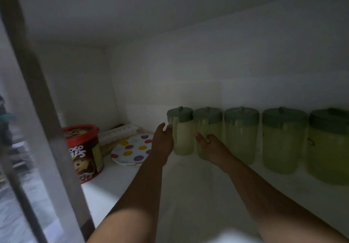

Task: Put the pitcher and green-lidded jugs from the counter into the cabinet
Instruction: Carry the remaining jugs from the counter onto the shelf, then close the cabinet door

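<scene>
While both hands hold the leftmost green-lidded jug [183, 135] on the cabinet shelf [188, 195], left hand [162, 140] and right hand [209, 146] grip pressed on its sides, slide it gently against the neighbour jug [207, 129], keeping it upright.

Both arms reach deep into the dim white cabinet [188, 54]. Five green-lidded jugs stand upright in a row along the back wall, and the left hand [163, 144] and right hand [211, 148] cup the leftmost jug [182, 133] from either side, fingers against its pale body. Further left sit a polka-dot plate [130, 150] and a red cereal tub [85, 150]
</scene>
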